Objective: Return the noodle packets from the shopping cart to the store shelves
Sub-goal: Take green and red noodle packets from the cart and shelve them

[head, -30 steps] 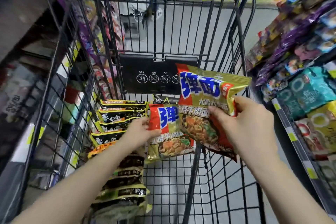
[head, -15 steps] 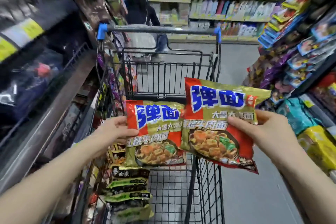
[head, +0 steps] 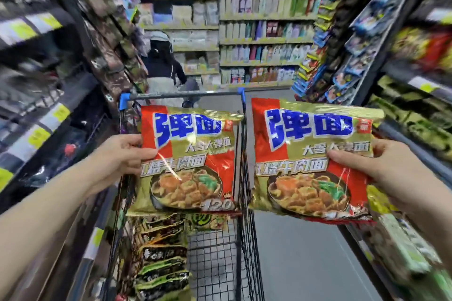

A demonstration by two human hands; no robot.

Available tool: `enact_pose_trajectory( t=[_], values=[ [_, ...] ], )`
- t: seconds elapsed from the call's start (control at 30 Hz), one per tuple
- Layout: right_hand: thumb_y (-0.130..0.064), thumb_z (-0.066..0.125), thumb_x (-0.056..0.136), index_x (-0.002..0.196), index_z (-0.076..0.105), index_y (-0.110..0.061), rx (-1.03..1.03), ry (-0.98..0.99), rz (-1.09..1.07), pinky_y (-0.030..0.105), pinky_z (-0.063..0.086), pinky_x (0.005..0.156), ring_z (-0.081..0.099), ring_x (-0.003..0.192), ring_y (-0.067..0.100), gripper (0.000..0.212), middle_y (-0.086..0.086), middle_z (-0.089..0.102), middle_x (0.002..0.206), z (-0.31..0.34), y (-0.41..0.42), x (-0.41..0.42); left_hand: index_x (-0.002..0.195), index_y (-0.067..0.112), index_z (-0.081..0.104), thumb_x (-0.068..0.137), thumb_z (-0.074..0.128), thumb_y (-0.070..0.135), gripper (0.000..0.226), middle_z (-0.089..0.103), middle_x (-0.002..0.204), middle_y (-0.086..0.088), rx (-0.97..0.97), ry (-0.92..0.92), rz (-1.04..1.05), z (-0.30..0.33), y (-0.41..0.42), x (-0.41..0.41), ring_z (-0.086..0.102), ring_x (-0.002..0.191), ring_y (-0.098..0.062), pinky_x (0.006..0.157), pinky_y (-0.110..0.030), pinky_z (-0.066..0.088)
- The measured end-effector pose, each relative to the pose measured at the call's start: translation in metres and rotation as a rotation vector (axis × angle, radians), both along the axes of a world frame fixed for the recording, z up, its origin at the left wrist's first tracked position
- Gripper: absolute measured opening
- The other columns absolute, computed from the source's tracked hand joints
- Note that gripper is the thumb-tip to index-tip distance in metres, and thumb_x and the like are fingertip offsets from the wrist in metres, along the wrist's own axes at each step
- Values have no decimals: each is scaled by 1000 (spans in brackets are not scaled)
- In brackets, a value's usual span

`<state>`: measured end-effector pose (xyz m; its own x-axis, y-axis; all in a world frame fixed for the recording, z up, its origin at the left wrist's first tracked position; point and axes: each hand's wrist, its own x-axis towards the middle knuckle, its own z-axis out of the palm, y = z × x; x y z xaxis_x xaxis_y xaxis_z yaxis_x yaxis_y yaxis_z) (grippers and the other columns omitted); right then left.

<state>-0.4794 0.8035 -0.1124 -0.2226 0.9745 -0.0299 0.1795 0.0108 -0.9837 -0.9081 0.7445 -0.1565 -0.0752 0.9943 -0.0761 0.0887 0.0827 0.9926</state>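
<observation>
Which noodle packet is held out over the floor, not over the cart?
The noodle packet in the right hand, at. It hangs past the cart's side; the left hand's packet is above the cart.

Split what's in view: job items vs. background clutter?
Job:
- left hand, holding red-gold noodle packet
- right hand, holding second red-gold packet
- dark packets in shopping cart
- right shelves

Background:
- shopper ahead
- far shelves

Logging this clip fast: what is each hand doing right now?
Left hand: closed on the left noodle packet, above the cart.
Right hand: closed on the right noodle packet.
</observation>
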Motion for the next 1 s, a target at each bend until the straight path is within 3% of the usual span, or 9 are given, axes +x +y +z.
enact_pose_trajectory(
  t=[0.1,0.17,0.27,0.37,0.47,0.53,0.7,0.9,1.0],
  values=[
    [-33,87,52,87,77,-20,-15,11,-32,33,58,56,73,72,31,39,12,76,86,15,-24,24,95,12,72,29,92,42,75,75,91,-8,44,-14,-111,20,6,13,71,70,-19,58,-24,57],
    [-37,83,53,86,76,-24,12,-18,-78,30,58,55,74,73,29,36,10,76,86,23,-44,37,92,14,74,27,92,44,74,75,87,-7,73,-33,-190,31,10,26,70,63,-17,53,-21,54],
    [-38,83,53,84,76,-26,14,12,-191,39,61,63,73,77,30,34,10,76,88,34,-76,54,92,15,74,27,91,48,75,75,91,-8,104,-1,-301,47,17,50,70,68,-19,55,-23,55],
    [-33,83,51,80,76,-20,-1,55,-309,36,60,57,73,77,31,32,13,76,89,41,-112,76,91,9,71,22,92,47,81,75,85,-8,118,-20,-395,60,27,80,69,61,-17,56,-24,54],
    [-30,84,50,79,75,-13,-11,87,-453,33,58,54,73,74,32,35,16,75,88,44,-158,102,97,6,69,31,91,37,77,74,90,-11,107,-28,-516,69,39,121,70,68,-21,64,-31,57],
    [-31,84,50,74,76,-16,-2,75,-554,32,58,53,73,73,31,30,15,75,85,46,-191,119,98,7,69,38,88,32,67,75,90,-9,111,-31,-606,74,46,155,70,67,-19,61,-29,56],
    [-38,83,46,62,75,-27,33,13,-826,26,56,48,73,63,23,21,9,75,71,49,-284,166,83,19,76,23,91,47,68,75,84,-6,123,-91,-845,82,40,263,67,58,-16,51,-22,53],
    [-39,82,48,67,76,-28,63,3,-1098,25,56,50,73,67,23,23,7,75,73,53,-412,221,86,20,75,27,91,47,67,75,87,-9,119,-95,-1115,89,-6,405,70,62,-19,49,-22,53],
    [-39,84,47,78,74,-14,60,-8,-1214,31,60,57,73,73,26,41,11,76,82,52,-481,248,91,13,74,40,89,36,57,74,89,-12,96,-75,-1240,92,-43,475,65,64,-22,53,-24,51]
  ],
)
